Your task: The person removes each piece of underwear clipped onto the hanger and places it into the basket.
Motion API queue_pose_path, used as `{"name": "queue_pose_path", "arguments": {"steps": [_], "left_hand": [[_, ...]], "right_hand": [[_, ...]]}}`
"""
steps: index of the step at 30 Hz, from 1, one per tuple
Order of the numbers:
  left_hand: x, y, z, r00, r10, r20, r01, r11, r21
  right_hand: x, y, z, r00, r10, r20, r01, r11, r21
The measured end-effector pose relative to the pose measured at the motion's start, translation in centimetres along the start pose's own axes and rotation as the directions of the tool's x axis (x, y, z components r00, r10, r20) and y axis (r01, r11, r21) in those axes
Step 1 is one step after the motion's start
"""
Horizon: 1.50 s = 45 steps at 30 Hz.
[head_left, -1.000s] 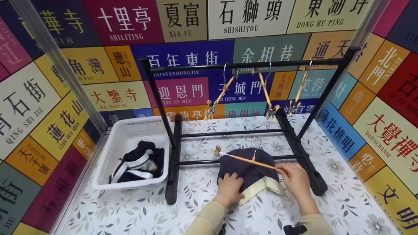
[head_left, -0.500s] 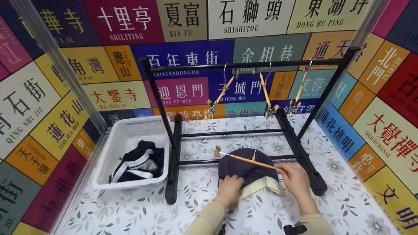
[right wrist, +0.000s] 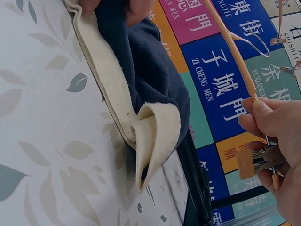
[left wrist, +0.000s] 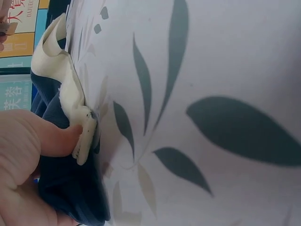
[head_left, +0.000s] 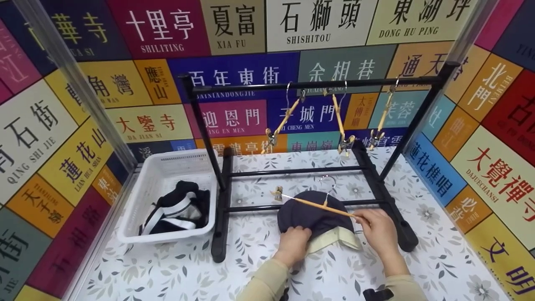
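Observation:
A navy cloth piece with a cream band (head_left: 317, 219), rounded like a cap, lies partly over the rack's lower bar. My left hand (head_left: 294, 244) grips its near left part; in the left wrist view the thumb presses the cream band (left wrist: 70, 89). My right hand (head_left: 377, 232) pinches the right end of a thin wooden clip hanger (head_left: 309, 204), which spans above the navy cloth. The hanger's left clip (head_left: 278, 192) sticks out past the cloth, and its metal hook points away. Beside my right fingers, the right wrist view shows the other metal clip (right wrist: 263, 159).
A black rack (head_left: 322, 86) stands ahead, with 3 more clip hangers (head_left: 340, 119) on its top bar. To the left, a white plastic basket (head_left: 142, 188) holds black-and-white cloth (head_left: 179, 209). Sign-covered walls (head_left: 234, 79) enclose the patterned tabletop (head_left: 167, 271).
The navy cloth has shifted slightly left, and its far edge has become rounder. My left fingers have curled further over it. My right hand and the hanger have barely moved.

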<state>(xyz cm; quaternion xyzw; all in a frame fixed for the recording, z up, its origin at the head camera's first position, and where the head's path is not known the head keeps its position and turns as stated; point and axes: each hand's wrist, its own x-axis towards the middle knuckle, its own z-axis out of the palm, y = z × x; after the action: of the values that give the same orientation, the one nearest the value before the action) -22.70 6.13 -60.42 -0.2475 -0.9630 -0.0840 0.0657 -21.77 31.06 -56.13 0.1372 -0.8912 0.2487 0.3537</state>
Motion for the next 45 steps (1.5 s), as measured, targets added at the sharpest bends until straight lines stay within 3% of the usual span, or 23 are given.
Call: {"name": "queue_pose_path", "arguments": {"steps": [16,26,34,45], "left_hand": [[-0.4,-1.5,-1.1,0.992,0.016,-0.126,0.000,0.991,0.130],[-0.2,-3.2,-2.6,0.983,-0.002,-0.183,0.021,0.995,0.102],[0.2,-4.8,-5.2,0.969,0.015,-0.247,0.015,0.993,0.117],[0.5,-7.1,-9.3,0.952,-0.020,-0.305,0.038,0.998,0.054]], "right_hand": [[-0.1,0.3,-0.1,1.000,0.019,0.000,-0.019,1.000,-0.005],[-0.2,0.4,-0.5,0.999,0.034,-0.011,-0.034,0.999,-0.003],[-0.1,0.5,-0.8,0.999,0.047,-0.015,-0.047,0.999,-0.011],[-0.3,0.7,-1.3,0.996,0.085,-0.018,-0.086,0.996,-0.019]]}}
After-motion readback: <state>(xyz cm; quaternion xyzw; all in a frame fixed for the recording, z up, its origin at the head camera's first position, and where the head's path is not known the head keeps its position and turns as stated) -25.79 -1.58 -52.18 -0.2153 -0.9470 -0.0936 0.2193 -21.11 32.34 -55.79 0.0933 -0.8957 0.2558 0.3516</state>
